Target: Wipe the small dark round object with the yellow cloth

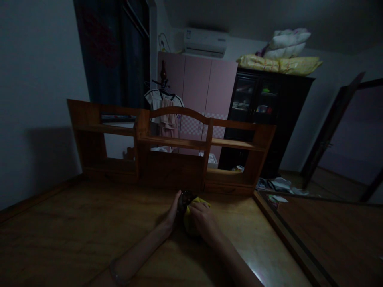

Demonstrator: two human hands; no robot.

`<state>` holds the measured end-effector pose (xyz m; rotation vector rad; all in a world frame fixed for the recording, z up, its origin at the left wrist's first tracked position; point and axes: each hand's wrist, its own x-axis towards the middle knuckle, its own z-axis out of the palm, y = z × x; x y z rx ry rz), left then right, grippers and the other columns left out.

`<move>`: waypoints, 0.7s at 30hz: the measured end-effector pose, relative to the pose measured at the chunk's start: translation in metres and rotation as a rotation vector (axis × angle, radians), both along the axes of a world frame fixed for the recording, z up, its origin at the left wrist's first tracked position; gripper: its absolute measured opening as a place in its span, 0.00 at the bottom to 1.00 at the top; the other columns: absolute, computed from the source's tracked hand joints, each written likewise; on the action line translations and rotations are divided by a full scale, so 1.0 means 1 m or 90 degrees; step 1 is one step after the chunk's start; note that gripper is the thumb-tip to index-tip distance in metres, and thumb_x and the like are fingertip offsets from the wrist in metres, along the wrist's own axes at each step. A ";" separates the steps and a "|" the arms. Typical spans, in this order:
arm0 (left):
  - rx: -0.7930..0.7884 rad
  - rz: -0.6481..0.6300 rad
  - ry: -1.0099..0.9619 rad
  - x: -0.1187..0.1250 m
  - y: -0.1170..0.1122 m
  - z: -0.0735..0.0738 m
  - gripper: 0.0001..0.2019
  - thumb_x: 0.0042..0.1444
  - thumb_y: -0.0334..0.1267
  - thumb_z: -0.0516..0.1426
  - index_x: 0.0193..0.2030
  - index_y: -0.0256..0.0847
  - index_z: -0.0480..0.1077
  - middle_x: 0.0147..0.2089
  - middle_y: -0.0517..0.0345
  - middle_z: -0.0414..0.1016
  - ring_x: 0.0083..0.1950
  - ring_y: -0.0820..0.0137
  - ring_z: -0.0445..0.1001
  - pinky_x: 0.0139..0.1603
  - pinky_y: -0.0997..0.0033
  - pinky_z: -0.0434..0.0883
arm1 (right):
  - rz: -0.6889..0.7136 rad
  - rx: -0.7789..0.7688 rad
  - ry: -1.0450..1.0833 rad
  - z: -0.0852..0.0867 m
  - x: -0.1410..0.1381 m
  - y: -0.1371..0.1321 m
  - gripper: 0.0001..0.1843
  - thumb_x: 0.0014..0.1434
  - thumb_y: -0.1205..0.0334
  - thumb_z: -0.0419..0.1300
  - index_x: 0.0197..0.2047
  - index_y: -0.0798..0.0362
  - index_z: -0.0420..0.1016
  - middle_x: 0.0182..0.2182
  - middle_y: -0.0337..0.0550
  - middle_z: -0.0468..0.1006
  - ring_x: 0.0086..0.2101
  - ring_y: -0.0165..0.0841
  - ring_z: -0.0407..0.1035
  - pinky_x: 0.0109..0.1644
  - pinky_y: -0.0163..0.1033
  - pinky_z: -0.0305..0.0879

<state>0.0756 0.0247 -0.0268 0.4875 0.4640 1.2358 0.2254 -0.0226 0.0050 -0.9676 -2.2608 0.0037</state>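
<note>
So we've got our left hand (172, 213) against the left side of a dark shiny thing (182, 202) mid-desktop (104, 223) (can't tell its grip or the thing's long axis), right hand (202, 217) clutching a yellow cloth (188, 224) against it, shelf unit (173, 141) behind, more room leftward than toward the right edge.

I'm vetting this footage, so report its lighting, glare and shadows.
Head view: dim overall, the window and black cabinet nearly lost in darkness; head view: glare streaks the tabletop beside the right forearm; head view: soft shadow on the left wall; head view: the dark object at the left hand too murky to identify.
</note>
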 end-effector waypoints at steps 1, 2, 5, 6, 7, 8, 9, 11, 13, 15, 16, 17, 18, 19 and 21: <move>0.003 -0.002 -0.004 0.000 -0.001 0.001 0.19 0.56 0.53 0.57 0.38 0.38 0.77 0.35 0.58 0.79 0.39 0.67 0.75 0.56 0.69 0.66 | -0.001 0.003 0.000 0.000 0.000 0.000 0.15 0.63 0.71 0.55 0.50 0.47 0.72 0.45 0.42 0.76 0.45 0.37 0.68 0.50 0.41 0.61; 0.004 -0.002 -0.006 0.000 -0.002 0.002 0.19 0.56 0.53 0.57 0.39 0.38 0.77 0.36 0.57 0.79 0.40 0.67 0.75 0.56 0.69 0.66 | -0.001 0.004 0.000 0.000 0.000 -0.001 0.15 0.63 0.72 0.55 0.50 0.48 0.72 0.45 0.42 0.76 0.45 0.37 0.68 0.50 0.41 0.61; 0.004 0.003 0.001 0.000 -0.004 0.002 0.19 0.57 0.52 0.57 0.43 0.38 0.76 0.39 0.57 0.79 0.42 0.66 0.76 0.56 0.69 0.65 | 0.000 0.001 -0.001 0.001 0.000 -0.002 0.16 0.62 0.73 0.54 0.51 0.48 0.71 0.46 0.43 0.76 0.46 0.37 0.68 0.51 0.42 0.61; 0.000 0.007 0.001 0.000 -0.004 0.002 0.19 0.57 0.52 0.57 0.43 0.38 0.76 0.39 0.57 0.79 0.42 0.66 0.76 0.57 0.68 0.65 | 0.001 0.001 0.001 0.002 0.000 -0.003 0.16 0.62 0.73 0.53 0.51 0.48 0.71 0.45 0.43 0.76 0.46 0.37 0.68 0.52 0.42 0.61; -0.005 0.014 -0.003 0.000 -0.004 0.002 0.19 0.57 0.51 0.57 0.44 0.37 0.76 0.38 0.57 0.79 0.42 0.66 0.76 0.57 0.68 0.65 | 0.002 -0.001 0.003 0.002 0.000 -0.003 0.16 0.63 0.73 0.53 0.50 0.48 0.71 0.45 0.43 0.76 0.46 0.37 0.68 0.52 0.42 0.61; -0.007 0.021 -0.012 0.000 -0.003 0.002 0.19 0.58 0.50 0.56 0.44 0.37 0.76 0.38 0.57 0.79 0.41 0.66 0.76 0.57 0.68 0.65 | 0.005 -0.003 0.006 0.003 0.001 -0.003 0.16 0.63 0.73 0.52 0.50 0.48 0.72 0.44 0.43 0.77 0.46 0.37 0.68 0.52 0.42 0.61; -0.008 0.026 -0.024 0.001 -0.002 0.002 0.18 0.58 0.49 0.56 0.44 0.36 0.76 0.37 0.57 0.79 0.41 0.66 0.76 0.58 0.68 0.65 | 0.007 -0.005 0.010 0.003 0.001 -0.003 0.16 0.63 0.73 0.52 0.50 0.48 0.72 0.44 0.43 0.77 0.45 0.37 0.68 0.52 0.42 0.61; -0.010 0.031 -0.040 0.001 0.000 0.001 0.17 0.59 0.47 0.56 0.44 0.36 0.76 0.38 0.57 0.80 0.42 0.66 0.76 0.58 0.69 0.64 | 0.008 -0.013 0.018 0.003 0.001 -0.003 0.15 0.63 0.72 0.52 0.49 0.49 0.72 0.44 0.43 0.76 0.45 0.36 0.68 0.51 0.41 0.62; -0.012 0.034 -0.032 0.000 0.001 0.000 0.16 0.60 0.47 0.55 0.43 0.37 0.76 0.39 0.57 0.80 0.44 0.66 0.76 0.58 0.70 0.64 | 0.006 -0.021 0.027 0.002 0.001 -0.002 0.14 0.62 0.73 0.53 0.47 0.49 0.73 0.44 0.43 0.76 0.45 0.37 0.68 0.50 0.41 0.63; -0.015 0.036 -0.010 0.000 0.001 -0.001 0.17 0.60 0.49 0.55 0.42 0.37 0.77 0.39 0.58 0.80 0.44 0.67 0.76 0.58 0.71 0.64 | 0.002 -0.024 0.039 0.000 0.001 -0.001 0.14 0.60 0.74 0.54 0.46 0.49 0.73 0.44 0.43 0.76 0.44 0.36 0.68 0.49 0.41 0.63; -0.017 0.036 0.000 -0.001 0.001 -0.002 0.18 0.60 0.50 0.55 0.42 0.37 0.77 0.39 0.58 0.80 0.44 0.67 0.76 0.58 0.71 0.64 | 0.004 -0.023 0.043 0.000 0.001 -0.001 0.14 0.60 0.74 0.54 0.46 0.50 0.73 0.43 0.43 0.76 0.44 0.36 0.68 0.49 0.40 0.63; -0.018 0.034 0.007 -0.001 0.002 -0.003 0.18 0.59 0.50 0.55 0.42 0.37 0.77 0.38 0.57 0.80 0.44 0.66 0.76 0.58 0.70 0.64 | 0.006 -0.021 0.046 -0.001 0.001 -0.001 0.14 0.60 0.74 0.54 0.45 0.50 0.73 0.43 0.44 0.76 0.44 0.36 0.68 0.49 0.40 0.63; -0.018 0.035 0.011 -0.001 0.002 -0.004 0.19 0.59 0.51 0.55 0.42 0.37 0.76 0.38 0.57 0.80 0.44 0.66 0.76 0.58 0.69 0.64 | 0.006 -0.017 0.048 -0.001 0.001 -0.001 0.14 0.60 0.74 0.54 0.45 0.50 0.74 0.43 0.44 0.76 0.43 0.36 0.68 0.49 0.40 0.63; -0.017 0.038 0.013 -0.001 0.002 -0.005 0.19 0.59 0.51 0.55 0.43 0.37 0.76 0.38 0.57 0.80 0.43 0.66 0.76 0.58 0.69 0.64 | 0.007 -0.015 0.048 0.000 0.001 -0.001 0.14 0.60 0.74 0.54 0.45 0.50 0.74 0.42 0.44 0.76 0.43 0.36 0.68 0.48 0.40 0.63; -0.019 0.048 0.015 -0.002 0.003 -0.006 0.18 0.59 0.50 0.55 0.44 0.37 0.76 0.39 0.56 0.80 0.43 0.66 0.76 0.59 0.68 0.64 | 0.009 -0.009 0.049 0.000 0.002 -0.002 0.14 0.60 0.74 0.54 0.46 0.50 0.73 0.43 0.44 0.76 0.43 0.36 0.68 0.48 0.40 0.63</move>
